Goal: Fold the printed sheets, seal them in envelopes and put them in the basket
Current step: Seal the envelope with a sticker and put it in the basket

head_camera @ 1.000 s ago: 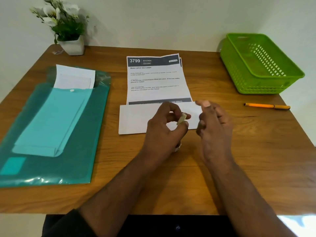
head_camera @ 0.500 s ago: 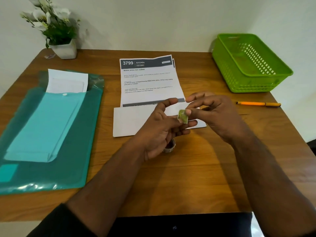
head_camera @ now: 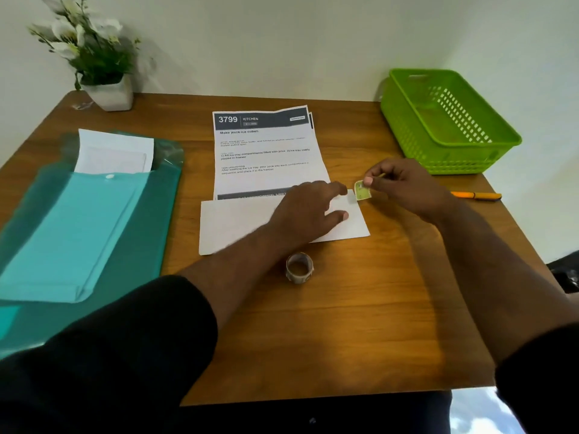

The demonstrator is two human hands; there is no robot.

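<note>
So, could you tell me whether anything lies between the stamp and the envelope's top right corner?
Nothing visible does: the right hand pinches the stamp just beside that corner of the envelope; the left hand rests nearer the middle.

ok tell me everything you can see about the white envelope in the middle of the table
The white envelope is a long plain rectangle of what looks like paper, lying flat on the wooden table with a blank face up. Its far edge overlaps the bottom of the printed sheets. The left hand rests on its right half, fingers spread. The right hand pinches a small green stamp just above its far right corner. A roll of stamps sits just in front of it.
</note>
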